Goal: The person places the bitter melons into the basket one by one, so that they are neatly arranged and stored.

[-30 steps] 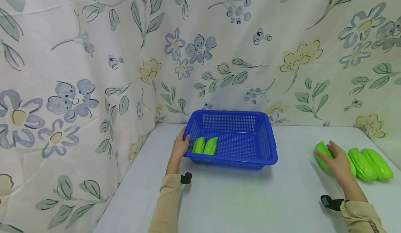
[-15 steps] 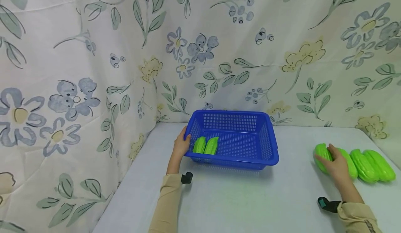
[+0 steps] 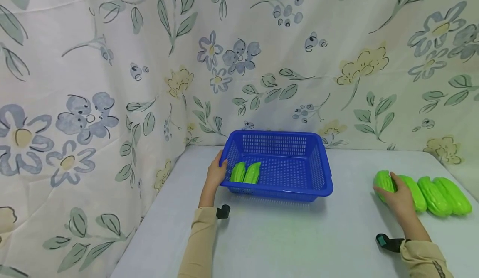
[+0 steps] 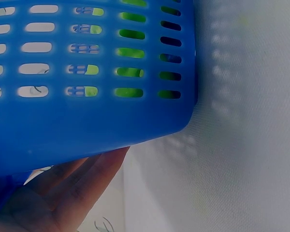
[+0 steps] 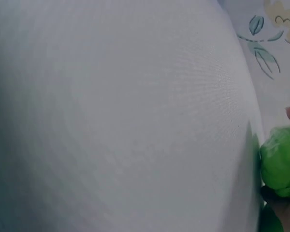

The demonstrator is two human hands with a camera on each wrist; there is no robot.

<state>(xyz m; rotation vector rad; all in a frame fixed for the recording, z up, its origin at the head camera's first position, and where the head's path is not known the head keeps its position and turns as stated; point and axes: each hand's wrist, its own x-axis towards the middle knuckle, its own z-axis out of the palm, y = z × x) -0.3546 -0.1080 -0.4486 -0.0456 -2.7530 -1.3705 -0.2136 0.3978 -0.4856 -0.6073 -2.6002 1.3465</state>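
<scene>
My left hand (image 3: pixel 217 172) grips the left rim of a blue plastic basket (image 3: pixel 282 191); in the left wrist view its fingers (image 4: pixel 89 186) reach up against the slotted basket wall (image 4: pixel 82 125). Two bright green, ridged bitter melons (image 3: pixel 245 173) lie side by side at the basket's left end. Over on the right, my right hand (image 3: pixel 402 197) holds another green bitter melon (image 3: pixel 383 180) between thumb and fingers. In the right wrist view this melon (image 5: pixel 282 162) shows only at the right edge, with part of a thumb and finger around it.
Several more green bitter melons (image 3: pixel 435 197) lie in a row beside the right hand. A white cloth-covered table (image 3: pixel 284 240) bears everything. Floral curtains (image 3: pixel 262 62) stand behind and to the left.
My right hand has shifted slightly left, and the melon in its fingers now lies at a slightly different angle. The left hand and basket have stayed in place.
</scene>
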